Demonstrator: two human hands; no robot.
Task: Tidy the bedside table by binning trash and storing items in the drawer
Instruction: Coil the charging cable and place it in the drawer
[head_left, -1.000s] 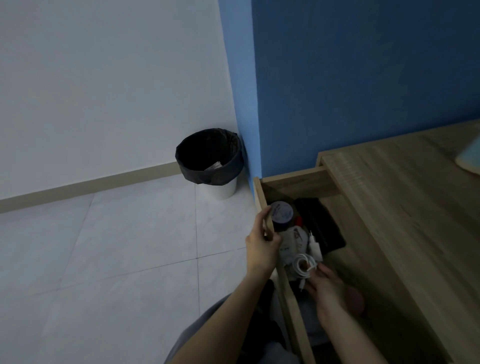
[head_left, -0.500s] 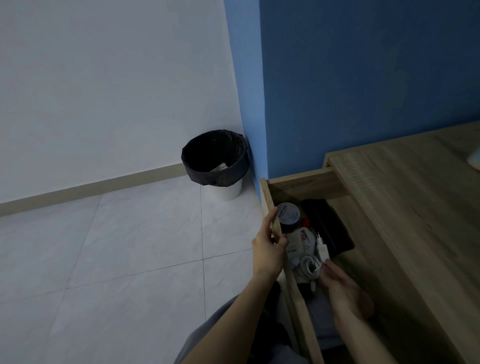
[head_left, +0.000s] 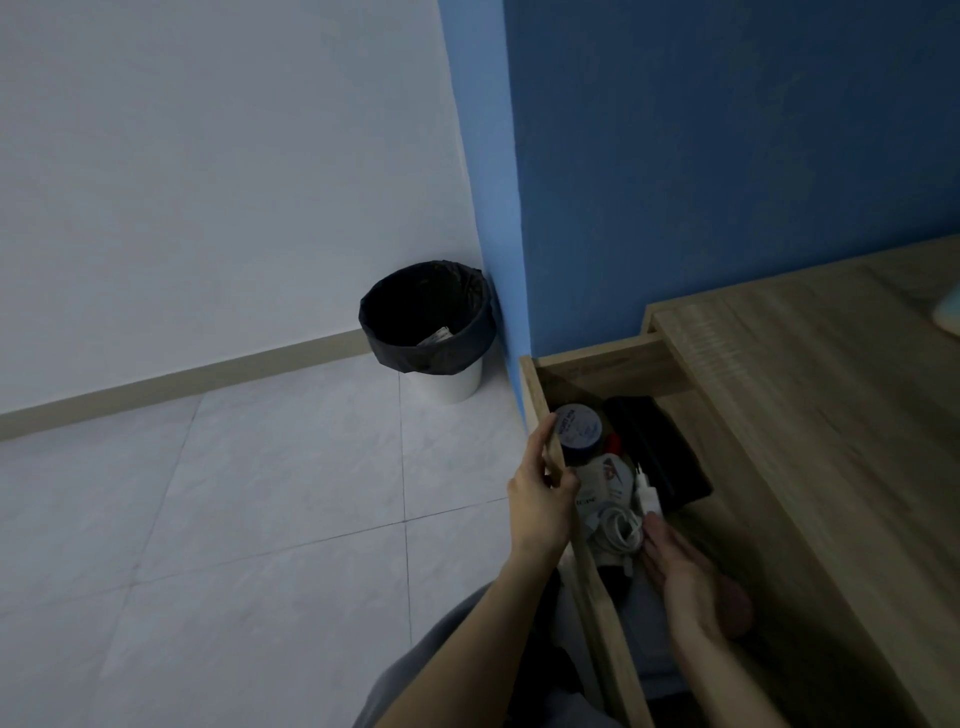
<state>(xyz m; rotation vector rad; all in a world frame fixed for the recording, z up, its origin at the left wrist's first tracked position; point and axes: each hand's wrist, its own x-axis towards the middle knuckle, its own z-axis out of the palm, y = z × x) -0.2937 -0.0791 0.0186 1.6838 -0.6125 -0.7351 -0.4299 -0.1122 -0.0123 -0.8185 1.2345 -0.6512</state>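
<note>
The wooden drawer (head_left: 592, 582) of the bedside table (head_left: 810, 395) stands pulled out. Inside lie a round tin with a blue-rimmed lid (head_left: 577, 428), a white packet (head_left: 605, 480), a coiled white charger cable with plug (head_left: 621, 530) and a black flat item (head_left: 657, 452). My left hand (head_left: 540, 501) grips the drawer's front panel at its top edge. Inside the drawer, my right hand (head_left: 680, 571) lies flat with fingertips touching the cable; its fingers are extended and hold nothing.
A white bin with a black liner (head_left: 428, 327) stands on the tiled floor in the wall corner, with some trash inside. A pale object (head_left: 948, 312) shows at the table's right edge. My grey-clad legs are below the drawer.
The view has shifted slightly left. My right hand has slid a little deeper beside the cable; my left hand stays on the drawer front.
</note>
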